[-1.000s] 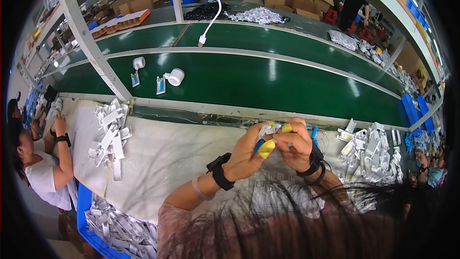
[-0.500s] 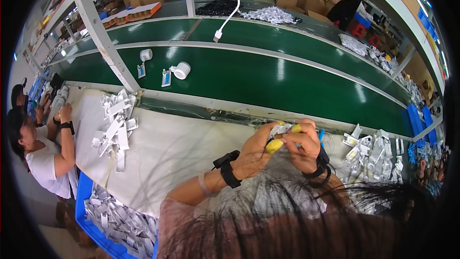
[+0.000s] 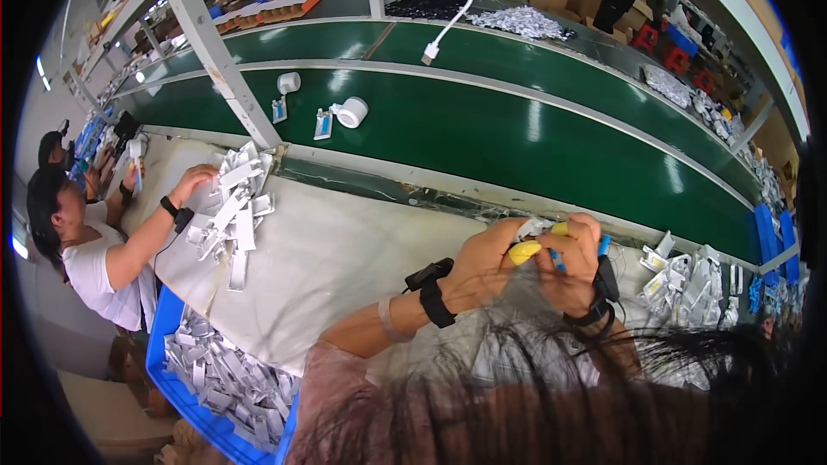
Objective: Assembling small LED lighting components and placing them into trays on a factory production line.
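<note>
Small white packet is pinched between both hands, held up just above the near edge of the tabletop, close to the body. Mostly hidden by fingers, so exact shape can't be told.

Left hand: fingers closed on the packet from the left, yellow finger cot on the thumb tip. Right hand: curled over it from the right, also clamped on it, another yellow cot at a fingertip. Black wrist straps on both.

Handling, my read: light, thin, flimsy plastic or card, probably slick. It likely bends if squeezed mid-panel, so grip at the edges with fingertip pressure only. The cots should help with slip.

Around it: loose pile of similar white packets to the right on the tabletop, another pile well to the left where a co-worker's hand rests. Blue bin of the same parts sits lower left. Green conveyor belt runs beyond the tabletop, carrying a white tape roll and a few small items. White cable hangs over it.
</note>
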A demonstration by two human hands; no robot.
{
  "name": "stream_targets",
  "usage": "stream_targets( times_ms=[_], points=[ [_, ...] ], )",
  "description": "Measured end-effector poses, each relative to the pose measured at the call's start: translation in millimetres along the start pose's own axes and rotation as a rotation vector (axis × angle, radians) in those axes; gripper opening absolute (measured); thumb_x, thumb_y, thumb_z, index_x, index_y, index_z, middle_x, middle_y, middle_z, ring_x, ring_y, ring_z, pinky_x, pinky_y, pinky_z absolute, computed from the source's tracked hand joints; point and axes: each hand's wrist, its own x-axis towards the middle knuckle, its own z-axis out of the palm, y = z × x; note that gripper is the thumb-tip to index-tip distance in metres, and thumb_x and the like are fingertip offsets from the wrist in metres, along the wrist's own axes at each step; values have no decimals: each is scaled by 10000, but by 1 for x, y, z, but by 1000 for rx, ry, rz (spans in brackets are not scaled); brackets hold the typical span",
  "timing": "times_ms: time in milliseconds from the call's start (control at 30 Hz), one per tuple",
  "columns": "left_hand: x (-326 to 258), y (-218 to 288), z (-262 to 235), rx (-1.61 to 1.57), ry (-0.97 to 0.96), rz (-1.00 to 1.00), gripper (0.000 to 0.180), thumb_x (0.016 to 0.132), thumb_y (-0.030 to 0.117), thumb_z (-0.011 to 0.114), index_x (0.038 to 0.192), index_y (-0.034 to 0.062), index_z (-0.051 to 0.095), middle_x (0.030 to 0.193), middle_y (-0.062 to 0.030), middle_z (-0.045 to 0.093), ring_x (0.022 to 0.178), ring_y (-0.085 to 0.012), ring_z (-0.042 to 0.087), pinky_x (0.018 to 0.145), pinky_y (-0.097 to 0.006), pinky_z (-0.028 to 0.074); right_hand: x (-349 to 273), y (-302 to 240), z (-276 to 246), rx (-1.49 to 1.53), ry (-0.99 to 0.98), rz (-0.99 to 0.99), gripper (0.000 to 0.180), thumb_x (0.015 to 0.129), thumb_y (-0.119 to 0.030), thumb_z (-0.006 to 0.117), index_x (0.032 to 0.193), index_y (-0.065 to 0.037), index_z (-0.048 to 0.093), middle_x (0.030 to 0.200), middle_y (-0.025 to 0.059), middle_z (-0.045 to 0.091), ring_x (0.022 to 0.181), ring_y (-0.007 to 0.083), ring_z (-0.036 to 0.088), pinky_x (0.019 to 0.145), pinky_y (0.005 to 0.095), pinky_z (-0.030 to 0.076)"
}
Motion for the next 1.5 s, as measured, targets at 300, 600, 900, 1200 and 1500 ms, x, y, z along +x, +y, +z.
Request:
stream_targets(
  times_ms=[300, 600, 900, 1200, 1500],
  points=[
    [0, -2, -1, 11, -45, 17, 359, 929, 153, 537, 1247, 1, 467, 1098, -168, 592, 968, -296, 603, 845, -349, 472, 6, 4, -5, 5, -53, -126, 259, 650, 2, 737, 896, -29, 663, 818, 89, 581, 732, 260, 579, 743, 403, 473],
    [-4, 6, 4, -147, -53, -188, 327, 945, 159, 540, 1230, 6, 496, 1036, -134, 606, 914, -218, 597, 805, -321, 479, 5, 1, -7, -17, -63, -156, 227, 653, 12, 744, 851, -21, 637, 791, 94, 567, 723, 275, 581, 778, 430, 528],
    [-3, 1, 2, -1, -38, 21, 426, 912, 183, 611, 1265, 0, 458, 1146, -161, 585, 996, -251, 602, 849, -327, 475, 9, 3, -10, 38, -8, -193, 230, 651, 8, 744, 853, -20, 637, 773, 86, 550, 695, 258, 570, 770, 430, 536],
    [-2, 7, -2, 19, -122, -7, 489, 891, 194, 635, 1288, 1, 426, 1162, -170, 565, 1023, -290, 590, 872, -351, 468, 7, 4, -15, 31, -10, -288, 232, 662, 0, 741, 873, -25, 649, 772, 56, 550, 665, 211, 560, 729, 400, 532],
    [-4, 8, 3, 51, -81, 61, 474, 896, 205, 623, 1279, 1, 434, 1146, -178, 562, 1012, -331, 583, 869, -367, 465, 2, 2, -17, 10, -11, -258, 246, 654, -16, 763, 873, -27, 650, 774, 58, 551, 678, 229, 567, 727, 392, 527]
  ],
)
